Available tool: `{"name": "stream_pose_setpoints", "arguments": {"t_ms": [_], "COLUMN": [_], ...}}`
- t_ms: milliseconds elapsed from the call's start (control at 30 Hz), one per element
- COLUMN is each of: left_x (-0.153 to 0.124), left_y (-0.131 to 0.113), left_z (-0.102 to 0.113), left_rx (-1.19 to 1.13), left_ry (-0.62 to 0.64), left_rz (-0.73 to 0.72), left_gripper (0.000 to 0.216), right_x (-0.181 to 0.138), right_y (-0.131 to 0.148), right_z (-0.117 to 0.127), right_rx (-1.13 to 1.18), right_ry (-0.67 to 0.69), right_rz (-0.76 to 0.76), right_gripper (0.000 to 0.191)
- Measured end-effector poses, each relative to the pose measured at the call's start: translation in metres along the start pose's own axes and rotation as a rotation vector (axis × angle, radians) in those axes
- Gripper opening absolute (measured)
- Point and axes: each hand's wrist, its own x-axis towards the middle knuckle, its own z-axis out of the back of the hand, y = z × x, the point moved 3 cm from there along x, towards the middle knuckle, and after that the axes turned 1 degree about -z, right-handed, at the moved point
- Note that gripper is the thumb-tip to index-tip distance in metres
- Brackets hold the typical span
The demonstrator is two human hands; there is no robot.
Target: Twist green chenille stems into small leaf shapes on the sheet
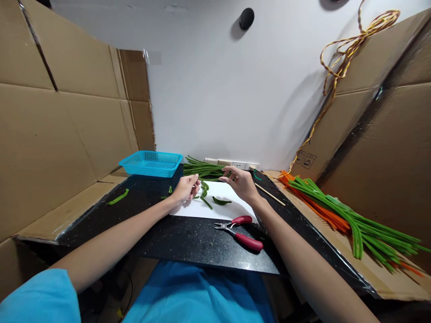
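My left hand [186, 190] is closed in a pinch at the left side of a white sheet [235, 207]; green fuzzy pipe cleaner shows at its fingertips, though the grip is partly hidden. Across from it my right hand [239, 183] hovers over the sheet's far right part, thumb and fingers curved and apart, with nothing visible between them. Bent green pipe cleaner pieces [204, 192] lie between the hands, and a leaf-shaped green piece [221, 201] rests on the sheet. Red-handled cutting pliers [247, 242] lie partly spread at the sheet's near edge.
Behind the hands is a bundle of green pipe cleaners [202, 169], beside a blue basket [151, 172]. A thin wooden stick [270, 194] lies to the right. Green stems [367, 226] and orange stems [332, 218] rest on cardboard. A loose green strip [117, 197] is at left.
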Motion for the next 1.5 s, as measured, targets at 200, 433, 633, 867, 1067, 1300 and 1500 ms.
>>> {"name": "stream_pose_setpoints", "arguments": {"t_ms": [200, 433, 633, 867, 1067, 1300, 1500], "left_x": [-0.002, -0.001, -0.006, -0.009, -0.011, -0.015, -0.013], "left_y": [-0.001, 0.001, 0.000, 0.000, 0.001, -0.010, -0.008], "left_z": [-0.001, 0.000, -0.004, -0.013, -0.013, -0.016, -0.015], "left_rx": [0.031, 0.042, 0.079, 0.048, 0.054, 0.132, 0.139], "left_ry": [-0.001, 0.010, 0.106, 0.205, 0.245, 0.246, 0.215], "left_rz": [-0.018, 0.003, -0.027, 0.046, 0.034, -0.114, -0.119], "left_gripper": [0.053, 0.056, 0.058, 0.056, 0.059, 0.050, 0.052], "right_x": [0.002, 0.001, -0.008, -0.012, -0.012, -0.012, -0.012], "right_y": [-0.007, 0.003, 0.022, 0.034, 0.034, 0.038, 0.039], "right_z": [0.004, 0.001, -0.016, -0.035, -0.037, -0.034, -0.034], "right_rx": [0.214, 0.030, -0.325, -0.362, -0.371, -0.369, -0.369], "right_ry": [-0.005, 0.133, 0.359, 0.398, 0.410, 0.419, 0.416], "right_rz": [-0.086, 0.064, 0.155, 0.275, 0.264, 0.244, 0.251], "right_gripper": [0.046, 0.051, 0.033, 0.030, 0.042, 0.036, 0.032]}}
